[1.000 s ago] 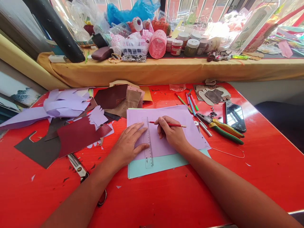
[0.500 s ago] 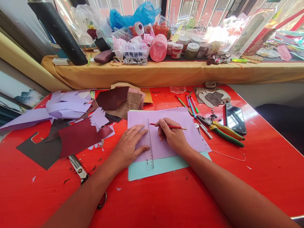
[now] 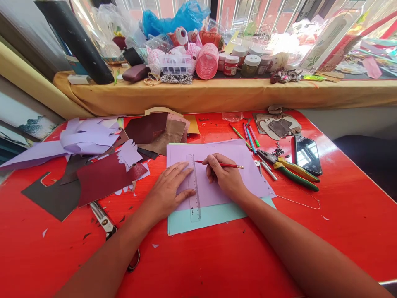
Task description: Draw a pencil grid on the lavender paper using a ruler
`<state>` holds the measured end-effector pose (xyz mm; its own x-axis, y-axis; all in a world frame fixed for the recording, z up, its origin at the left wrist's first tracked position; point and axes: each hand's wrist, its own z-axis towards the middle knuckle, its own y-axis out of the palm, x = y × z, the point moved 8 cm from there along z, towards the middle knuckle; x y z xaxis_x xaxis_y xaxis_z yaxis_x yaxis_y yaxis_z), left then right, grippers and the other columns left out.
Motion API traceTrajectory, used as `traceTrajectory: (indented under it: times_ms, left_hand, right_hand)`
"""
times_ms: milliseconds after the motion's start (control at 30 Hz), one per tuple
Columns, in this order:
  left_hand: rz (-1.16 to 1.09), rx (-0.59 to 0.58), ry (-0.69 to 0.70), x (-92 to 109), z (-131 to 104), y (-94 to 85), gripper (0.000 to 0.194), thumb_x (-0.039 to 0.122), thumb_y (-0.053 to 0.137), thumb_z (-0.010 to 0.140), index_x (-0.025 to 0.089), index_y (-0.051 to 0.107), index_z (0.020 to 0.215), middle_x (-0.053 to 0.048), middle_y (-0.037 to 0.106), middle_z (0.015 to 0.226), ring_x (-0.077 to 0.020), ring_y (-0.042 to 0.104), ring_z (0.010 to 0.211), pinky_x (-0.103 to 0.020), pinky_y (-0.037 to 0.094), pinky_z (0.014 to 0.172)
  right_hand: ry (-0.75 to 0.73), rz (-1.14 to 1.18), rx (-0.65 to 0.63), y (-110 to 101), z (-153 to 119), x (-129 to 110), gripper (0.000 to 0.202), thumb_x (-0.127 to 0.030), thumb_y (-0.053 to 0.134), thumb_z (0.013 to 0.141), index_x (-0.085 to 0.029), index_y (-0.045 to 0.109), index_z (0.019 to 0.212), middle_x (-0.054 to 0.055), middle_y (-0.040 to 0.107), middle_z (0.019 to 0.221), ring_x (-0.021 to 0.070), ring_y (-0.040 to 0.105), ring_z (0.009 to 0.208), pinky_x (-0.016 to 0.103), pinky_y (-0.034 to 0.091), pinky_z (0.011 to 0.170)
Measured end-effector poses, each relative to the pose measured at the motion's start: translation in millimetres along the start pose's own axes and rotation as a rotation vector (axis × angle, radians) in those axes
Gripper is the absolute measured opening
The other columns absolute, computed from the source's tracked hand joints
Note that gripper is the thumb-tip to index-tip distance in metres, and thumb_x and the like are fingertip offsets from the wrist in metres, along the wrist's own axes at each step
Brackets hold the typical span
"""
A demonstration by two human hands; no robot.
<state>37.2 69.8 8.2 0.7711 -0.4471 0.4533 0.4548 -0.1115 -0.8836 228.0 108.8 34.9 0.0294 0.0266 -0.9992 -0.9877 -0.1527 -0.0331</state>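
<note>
My left hand (image 3: pixel 172 184) lies flat with its fingers stretched out, pressing on a clear plastic ruler (image 3: pixel 194 190). The ruler runs lengthwise over a sheet of purple paper (image 3: pixel 223 194), its near end over light blue paper (image 3: pixel 214 217) underneath. In my right hand (image 3: pixel 221 174) a red pencil (image 3: pixel 231 165) is pinched between thumb and fingers. Its tip points left and sits close to the ruler's right edge near the top. My right hand rests on the purple paper.
Scissors (image 3: pixel 104 219) lie partly under my left forearm. Leather pieces (image 3: pixel 107 180) and purple scraps (image 3: pixel 89 138) are at left. Pliers (image 3: pixel 291 171), a phone (image 3: pixel 307 155), coloured pens (image 3: pixel 256 136) and leather cutouts (image 3: pixel 281 127) lie at right. Jars (image 3: pixel 250 66) line the sill behind.
</note>
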Motion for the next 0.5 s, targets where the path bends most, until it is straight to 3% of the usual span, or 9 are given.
traceTrajectory:
  times_ms: [500]
  left_hand:
    - [0.002,0.007,0.002,0.7,0.2,-0.1,0.065,0.066,0.059,0.109,0.03,0.053,0.163,-0.007,0.047,0.176,-0.0319,0.04,0.163,-0.055,0.033,0.135]
  right_hand:
    - [0.0,0.008,-0.006,0.4,0.0,1.4,0.053,-0.074,0.063,0.102,-0.023,0.073,0.092,-0.002,0.063,0.067,0.0156,0.059,0.053,0.03,0.047,0.053]
